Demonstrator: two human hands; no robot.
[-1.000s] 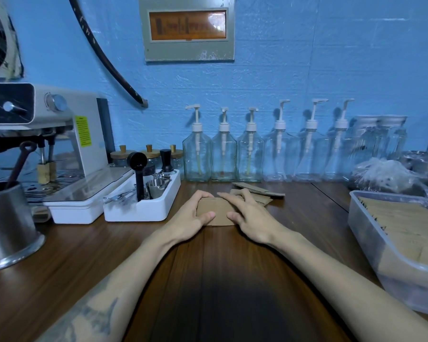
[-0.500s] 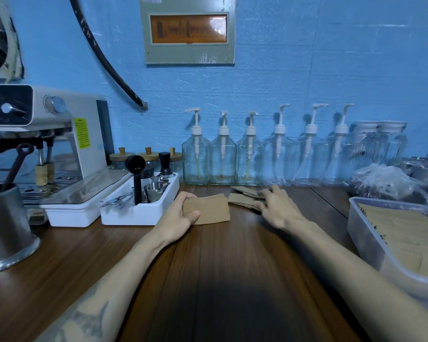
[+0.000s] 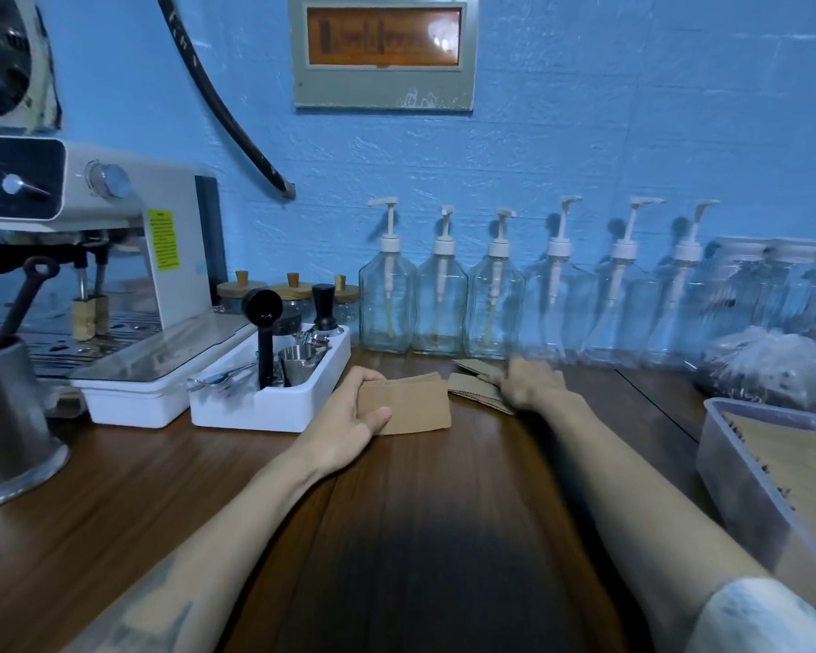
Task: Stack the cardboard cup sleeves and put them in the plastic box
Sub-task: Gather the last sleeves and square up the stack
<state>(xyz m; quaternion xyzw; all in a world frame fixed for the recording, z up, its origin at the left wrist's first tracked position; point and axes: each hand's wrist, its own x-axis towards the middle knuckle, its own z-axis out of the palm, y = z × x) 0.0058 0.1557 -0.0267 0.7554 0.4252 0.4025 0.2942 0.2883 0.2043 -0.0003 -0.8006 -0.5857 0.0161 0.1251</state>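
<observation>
At frame centre, stack: flattened cup sleeves squared into one pile on the counter, kept together so the pile can travel to the box in one trip.
Left hand: clamped on the stack's left end, thumb on the near face, fingers curled over the far edge; likely steadying the pile while more sleeves come in.
Right hand: blurred, laid on the loose sleeves just right of the stack; whether pinching or only pressing, cannot tell.
Loose sleeves: flat and fanned, close below the pump bottles, touching or nearly touching the stack's right edge.
Plastic box: at the right edge of the frame, already part filled with brown sleeves, well apart from the stack.
Edges: white tray just beside the left hand; bottles right behind the loose sleeves, easy to knock.
Open room: bare wood toward the bottom of the frame and between stack and box, a free path rightward.
</observation>
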